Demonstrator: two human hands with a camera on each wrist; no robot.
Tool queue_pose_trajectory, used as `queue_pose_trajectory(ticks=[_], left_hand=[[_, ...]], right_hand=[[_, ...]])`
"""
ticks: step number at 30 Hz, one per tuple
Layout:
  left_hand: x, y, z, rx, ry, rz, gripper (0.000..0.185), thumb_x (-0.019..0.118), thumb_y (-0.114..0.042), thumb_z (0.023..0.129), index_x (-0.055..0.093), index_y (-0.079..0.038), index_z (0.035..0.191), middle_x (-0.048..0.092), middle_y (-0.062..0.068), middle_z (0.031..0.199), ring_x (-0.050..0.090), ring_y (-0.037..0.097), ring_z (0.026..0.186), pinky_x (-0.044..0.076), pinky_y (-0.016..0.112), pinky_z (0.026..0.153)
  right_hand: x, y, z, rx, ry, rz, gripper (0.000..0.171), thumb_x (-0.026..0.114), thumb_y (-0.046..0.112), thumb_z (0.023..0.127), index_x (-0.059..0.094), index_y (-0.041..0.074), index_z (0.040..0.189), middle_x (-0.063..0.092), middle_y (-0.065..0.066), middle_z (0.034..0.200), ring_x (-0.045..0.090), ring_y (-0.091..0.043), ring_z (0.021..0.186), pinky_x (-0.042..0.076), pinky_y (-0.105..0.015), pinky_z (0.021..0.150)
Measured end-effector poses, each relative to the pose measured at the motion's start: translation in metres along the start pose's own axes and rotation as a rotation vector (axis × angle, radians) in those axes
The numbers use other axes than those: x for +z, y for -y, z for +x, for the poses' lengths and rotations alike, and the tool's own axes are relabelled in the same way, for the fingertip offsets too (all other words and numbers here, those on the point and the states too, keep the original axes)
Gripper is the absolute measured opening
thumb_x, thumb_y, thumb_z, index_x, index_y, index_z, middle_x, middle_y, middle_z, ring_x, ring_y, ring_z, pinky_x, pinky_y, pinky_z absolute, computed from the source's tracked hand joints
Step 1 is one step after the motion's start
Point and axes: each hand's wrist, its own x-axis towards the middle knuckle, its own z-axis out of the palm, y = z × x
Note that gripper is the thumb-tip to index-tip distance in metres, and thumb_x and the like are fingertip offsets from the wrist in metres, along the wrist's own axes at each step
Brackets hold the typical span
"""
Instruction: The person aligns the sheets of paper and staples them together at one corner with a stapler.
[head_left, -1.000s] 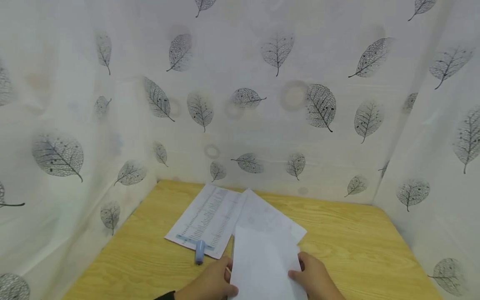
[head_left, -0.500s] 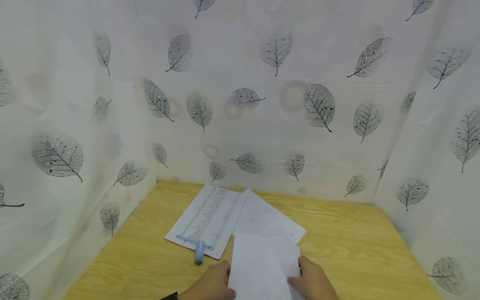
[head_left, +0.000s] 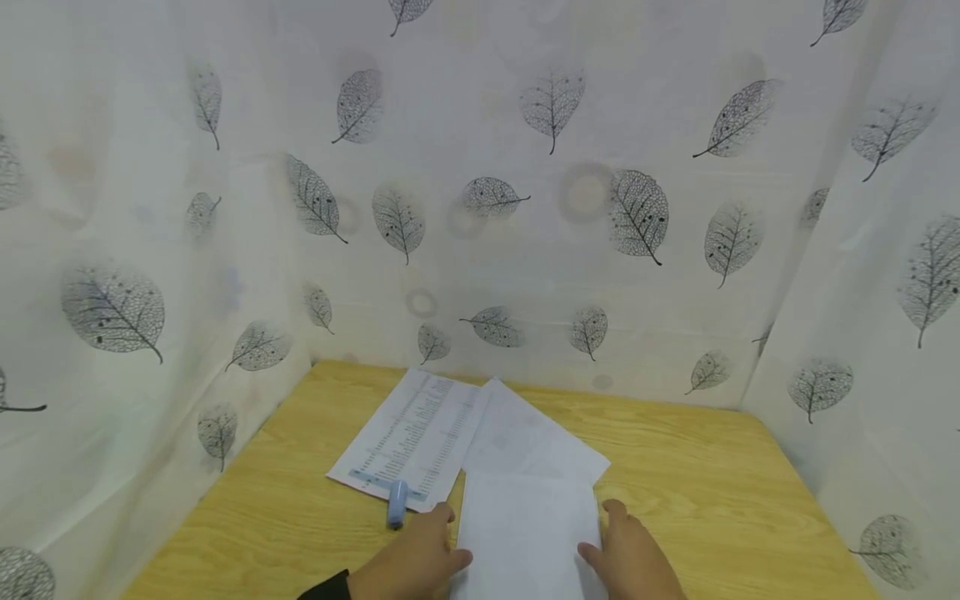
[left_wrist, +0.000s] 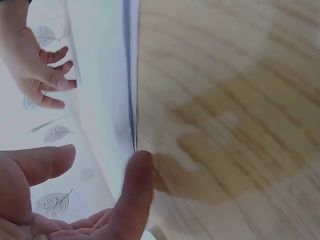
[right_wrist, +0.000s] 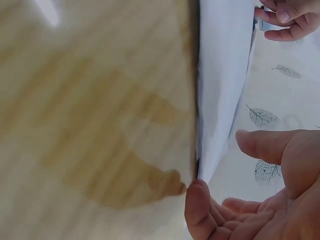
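A stack of white paper sheets [head_left: 528,533] lies at the near middle of the table. My left hand [head_left: 411,550] is at the stack's left side, thumb spread from the fingers, holding nothing. On the opposite side is my right hand [head_left: 636,557], also spread, thumb over the near right edge. In the left wrist view a fingertip [left_wrist: 139,162] meets or almost meets the stack's edge; whether it touches I cannot tell. The right wrist view likewise has a fingertip [right_wrist: 198,192] at the stack's edge, with the thumb lifted away from the paper.
Behind the stack, a tilted white sheet [head_left: 532,433] overlaps a printed sheet [head_left: 420,433] with columns of text. A small light-blue object [head_left: 397,504] stands or lies on the printed sheet's near edge. Leaf-patterned curtains [head_left: 480,250] enclose the wooden table [head_left: 697,492].
Both hands held the stack by its sides earlier; now their fingers have loosened and spread. The stack's uneven sheets look better aligned and lower, flat on the table.
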Motion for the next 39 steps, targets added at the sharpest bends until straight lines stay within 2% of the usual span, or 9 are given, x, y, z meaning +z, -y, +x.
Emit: queue_pose_trajectory(ticks=[4,7,11,14,22,29,31,35,39], left_hand=[[-0.004,-0.001,-0.001,-0.007,0.008,-0.070,0.050,0.078,-0.023,0.088,0.055,0.001,0.124,0.061,0.005,0.085,0.057,0.017,0.060,0.045,0.031,0.053],[-0.004,-0.003,-0.004,-0.027,0.032,-0.128,0.050,0.078,-0.022,0.088,0.055,0.001,0.125,0.062,0.006,0.087,0.057,0.017,0.056,0.045,0.030,0.051],[-0.001,-0.004,-0.009,-0.054,0.072,-0.195,0.049,0.077,-0.021,0.090,0.054,0.000,0.126,0.062,0.007,0.090,0.061,0.021,0.067,0.049,0.034,0.058],[0.001,-0.005,-0.012,-0.084,0.100,-0.239,0.048,0.077,-0.020,0.090,0.054,-0.001,0.127,0.063,0.008,0.092,0.063,0.024,0.074,0.051,0.038,0.064],[0.011,0.001,-0.014,-0.076,0.117,-0.176,0.042,0.079,-0.020,0.087,0.058,-0.003,0.119,0.062,0.007,0.090,0.060,0.024,0.082,0.052,0.047,0.075],[0.021,0.018,-0.003,-0.108,0.138,-0.138,0.046,0.083,-0.031,0.084,0.059,-0.009,0.116,0.061,0.004,0.086,0.060,0.019,0.076,0.050,0.035,0.069],[0.022,0.019,-0.002,-0.106,0.134,-0.151,0.045,0.083,-0.031,0.085,0.059,-0.008,0.115,0.061,0.004,0.086,0.060,0.020,0.076,0.050,0.035,0.069],[0.012,0.010,-0.009,-0.084,0.150,-0.183,0.042,0.080,-0.025,0.088,0.058,-0.005,0.118,0.063,0.006,0.087,0.061,0.021,0.078,0.053,0.040,0.071],[-0.002,-0.008,-0.009,-0.087,0.126,-0.241,0.045,0.076,-0.022,0.091,0.054,-0.001,0.123,0.063,0.008,0.088,0.059,0.020,0.071,0.050,0.036,0.060]], right_hand=[[-0.007,0.002,0.001,0.043,0.085,0.084,0.080,0.084,0.027,0.083,0.043,-0.014,0.139,0.065,-0.005,0.080,0.065,-0.021,0.075,0.057,-0.045,0.069],[-0.009,0.001,0.000,0.046,0.110,0.114,0.078,0.084,0.026,0.084,0.043,-0.014,0.137,0.068,-0.008,0.084,0.068,-0.025,0.078,0.058,-0.047,0.071],[-0.011,0.000,-0.004,0.024,0.104,0.142,0.073,0.085,0.024,0.082,0.046,-0.011,0.134,0.070,-0.008,0.087,0.069,-0.028,0.084,0.057,-0.051,0.076],[-0.011,-0.002,-0.007,0.004,0.101,0.164,0.070,0.085,0.023,0.081,0.048,-0.010,0.132,0.069,-0.007,0.087,0.068,-0.026,0.083,0.056,-0.051,0.077],[-0.011,-0.011,-0.015,0.039,0.162,0.184,0.075,0.088,0.026,0.080,0.049,-0.009,0.134,0.069,-0.006,0.089,0.068,-0.026,0.084,0.057,-0.053,0.077],[-0.011,-0.015,-0.016,0.032,0.188,0.189,0.077,0.088,0.026,0.079,0.048,-0.010,0.134,0.070,-0.006,0.090,0.069,-0.027,0.084,0.058,-0.053,0.077],[-0.011,-0.014,-0.016,0.026,0.187,0.185,0.077,0.088,0.026,0.079,0.048,-0.010,0.134,0.070,-0.005,0.089,0.069,-0.026,0.084,0.058,-0.053,0.077],[-0.015,-0.012,-0.014,0.002,0.166,0.154,0.078,0.088,0.026,0.078,0.048,-0.011,0.133,0.069,-0.004,0.084,0.068,-0.024,0.082,0.057,-0.054,0.080],[-0.031,-0.005,-0.004,-0.003,0.164,0.131,0.079,0.086,0.030,0.081,0.046,-0.012,0.136,0.069,-0.006,0.087,0.068,-0.024,0.084,0.056,-0.054,0.081]])
